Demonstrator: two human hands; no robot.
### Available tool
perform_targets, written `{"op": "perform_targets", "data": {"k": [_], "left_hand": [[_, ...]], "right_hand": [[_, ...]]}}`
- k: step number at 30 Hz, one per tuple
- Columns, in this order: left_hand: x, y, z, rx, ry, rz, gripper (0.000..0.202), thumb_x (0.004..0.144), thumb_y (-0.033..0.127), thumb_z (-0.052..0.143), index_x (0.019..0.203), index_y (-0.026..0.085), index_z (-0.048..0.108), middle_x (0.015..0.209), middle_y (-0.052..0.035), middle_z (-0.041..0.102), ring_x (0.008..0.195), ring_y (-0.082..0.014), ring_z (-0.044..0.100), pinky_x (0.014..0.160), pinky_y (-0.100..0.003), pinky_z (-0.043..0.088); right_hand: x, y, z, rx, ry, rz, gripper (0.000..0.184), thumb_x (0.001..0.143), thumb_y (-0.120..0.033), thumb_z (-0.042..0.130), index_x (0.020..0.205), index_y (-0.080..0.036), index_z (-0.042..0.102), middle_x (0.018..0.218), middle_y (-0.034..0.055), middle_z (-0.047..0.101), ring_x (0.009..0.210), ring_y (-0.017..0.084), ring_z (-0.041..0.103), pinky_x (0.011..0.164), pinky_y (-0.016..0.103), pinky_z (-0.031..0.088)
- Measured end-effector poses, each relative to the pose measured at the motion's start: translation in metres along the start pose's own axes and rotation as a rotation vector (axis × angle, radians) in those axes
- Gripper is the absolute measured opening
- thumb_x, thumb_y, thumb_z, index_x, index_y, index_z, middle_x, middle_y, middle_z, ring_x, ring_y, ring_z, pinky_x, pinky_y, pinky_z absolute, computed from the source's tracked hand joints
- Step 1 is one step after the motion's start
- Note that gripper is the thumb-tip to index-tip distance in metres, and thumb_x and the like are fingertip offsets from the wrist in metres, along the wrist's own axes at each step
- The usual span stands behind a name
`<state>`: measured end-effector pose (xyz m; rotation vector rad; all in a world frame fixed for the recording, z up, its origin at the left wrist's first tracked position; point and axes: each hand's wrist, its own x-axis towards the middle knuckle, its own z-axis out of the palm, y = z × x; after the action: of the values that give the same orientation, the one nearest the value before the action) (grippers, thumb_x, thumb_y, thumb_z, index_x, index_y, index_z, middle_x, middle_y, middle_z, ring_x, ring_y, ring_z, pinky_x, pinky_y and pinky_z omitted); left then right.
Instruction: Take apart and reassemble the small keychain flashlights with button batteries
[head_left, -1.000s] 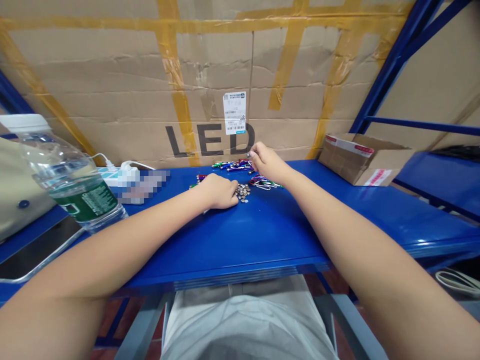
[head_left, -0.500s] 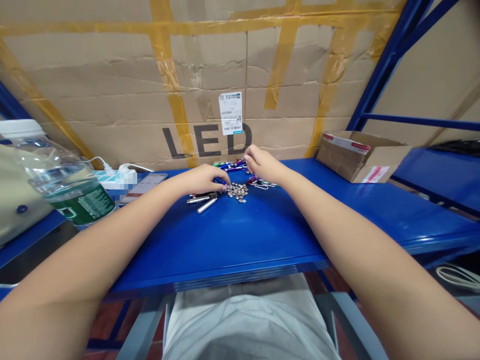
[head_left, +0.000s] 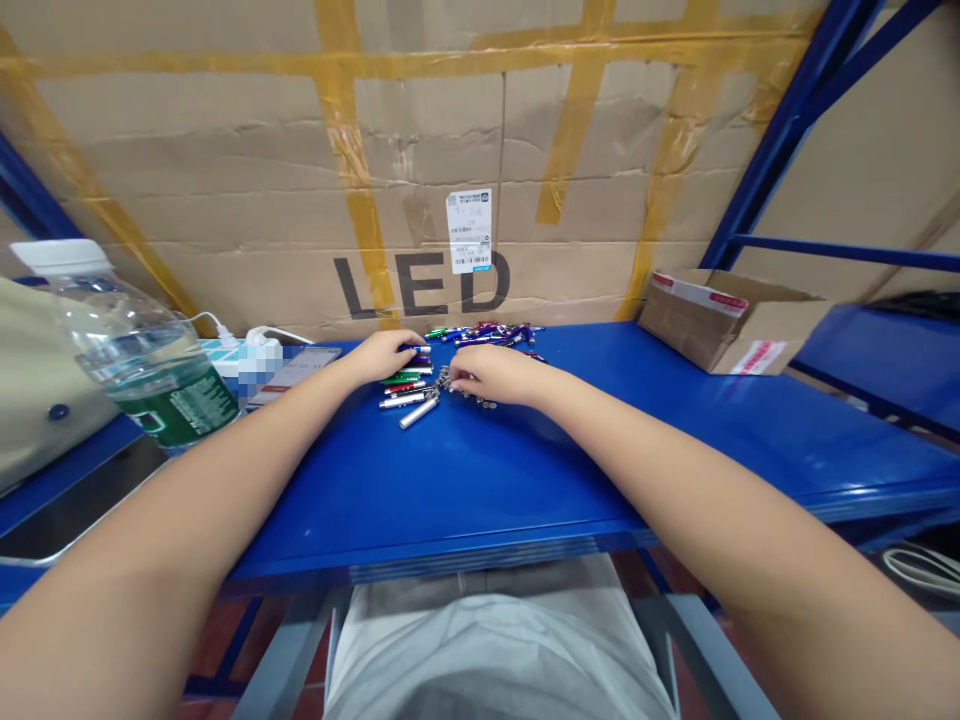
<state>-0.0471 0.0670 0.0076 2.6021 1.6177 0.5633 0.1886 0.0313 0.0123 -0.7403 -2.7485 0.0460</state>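
Note:
Both my hands rest at the back of a blue metal shelf (head_left: pixel 525 470). My left hand (head_left: pixel 384 354) lies curled over a small group of pen-like flashlights (head_left: pixel 409 392), its fingertips pinched on one small blue piece. My right hand (head_left: pixel 495 376) covers a heap of small silver button cells (head_left: pixel 457 385), fingers bent down onto them. Behind my hands, more coloured keychain flashlights (head_left: pixel 480 333) lie in a loose row against the big carton.
A large taped carton marked LED (head_left: pixel 420 285) closes off the back. A small open cardboard box (head_left: pixel 724 315) sits at the right. A clear water bottle (head_left: pixel 139 355) stands at the left, with a white power strip (head_left: pixel 247 345) and a phone (head_left: pixel 292 372) beside it.
My right hand came back from the coloured row and down onto the silver cells. My left hand slid left and back, uncovering silver flashlights on the shelf.

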Motion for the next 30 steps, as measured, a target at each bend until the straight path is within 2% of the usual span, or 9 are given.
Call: {"op": "perform_targets", "data": {"k": [5,9,13,17,19,22,26,30], "left_hand": [[0.001,-0.003,0.005,0.001,-0.024,-0.031,0.034,0.084,0.021,0.044,0.113,0.02,0.064,0.118,-0.0048,0.066,0.109,-0.0218,0.06,0.095,-0.033,0.045],[0.005,-0.008,0.011,0.007,-0.034,-0.03,0.038,0.082,0.019,0.042,0.113,0.019,0.064,0.121,-0.0063,0.065,0.111,-0.0221,0.058,0.097,-0.033,0.043],[0.008,-0.014,0.013,0.068,-0.043,-0.04,0.038,0.082,0.022,0.041,0.11,0.019,0.067,0.118,-0.0077,0.066,0.11,-0.0232,0.058,0.097,-0.034,0.043],[0.023,-0.017,0.005,0.153,-0.001,-0.049,0.034,0.084,0.027,0.041,0.1,0.022,0.072,0.111,-0.0067,0.069,0.106,-0.0246,0.06,0.091,-0.035,0.045],[0.037,-0.013,0.0,0.183,0.026,-0.037,0.031,0.083,0.027,0.045,0.097,0.022,0.072,0.105,-0.0067,0.071,0.098,-0.0241,0.063,0.084,-0.033,0.047],[0.063,0.0,0.001,0.208,-0.015,-0.015,0.028,0.082,0.029,0.05,0.096,0.02,0.072,0.099,-0.0079,0.072,0.091,-0.024,0.065,0.079,-0.032,0.047],[0.092,0.022,0.018,0.28,-0.073,-0.088,0.03,0.08,0.037,0.057,0.1,0.018,0.07,0.105,-0.0117,0.07,0.094,-0.0273,0.064,0.078,-0.033,0.047],[0.104,0.032,0.034,0.337,-0.05,-0.118,0.032,0.077,0.031,0.062,0.106,0.019,0.067,0.108,-0.0127,0.068,0.098,-0.0286,0.062,0.078,-0.033,0.047]], "right_hand": [[-0.001,-0.012,0.0,0.0,-0.051,-0.049,0.014,0.085,-0.018,0.053,0.087,-0.016,0.067,0.095,0.0072,0.065,0.082,0.016,0.057,0.071,0.027,0.041],[-0.002,-0.012,-0.001,0.032,-0.023,-0.055,0.015,0.087,-0.023,0.053,0.09,-0.017,0.067,0.096,0.0068,0.066,0.083,0.016,0.058,0.073,0.028,0.042],[-0.002,0.0,-0.006,0.005,0.125,0.054,0.019,0.09,-0.024,0.049,0.095,-0.017,0.066,0.096,0.0076,0.067,0.087,0.019,0.058,0.076,0.031,0.042],[-0.007,0.024,-0.015,-0.014,0.305,0.222,0.019,0.09,-0.024,0.049,0.093,-0.017,0.066,0.096,0.0088,0.068,0.088,0.021,0.059,0.076,0.032,0.042],[-0.012,0.036,-0.018,-0.015,0.352,0.299,0.019,0.089,-0.025,0.049,0.091,-0.017,0.066,0.094,0.0087,0.068,0.087,0.021,0.06,0.075,0.031,0.042],[-0.018,0.052,-0.019,-0.024,0.376,0.369,0.02,0.089,-0.025,0.048,0.089,-0.017,0.066,0.092,0.0081,0.068,0.085,0.02,0.06,0.072,0.03,0.042],[-0.021,0.061,-0.017,-0.03,0.364,0.389,0.018,0.089,-0.025,0.049,0.09,-0.018,0.066,0.093,0.0072,0.069,0.085,0.019,0.06,0.073,0.029,0.041],[-0.021,0.06,-0.018,-0.021,0.361,0.395,0.019,0.09,-0.027,0.049,0.091,-0.018,0.066,0.095,0.0075,0.069,0.088,0.018,0.061,0.075,0.028,0.042]]}}
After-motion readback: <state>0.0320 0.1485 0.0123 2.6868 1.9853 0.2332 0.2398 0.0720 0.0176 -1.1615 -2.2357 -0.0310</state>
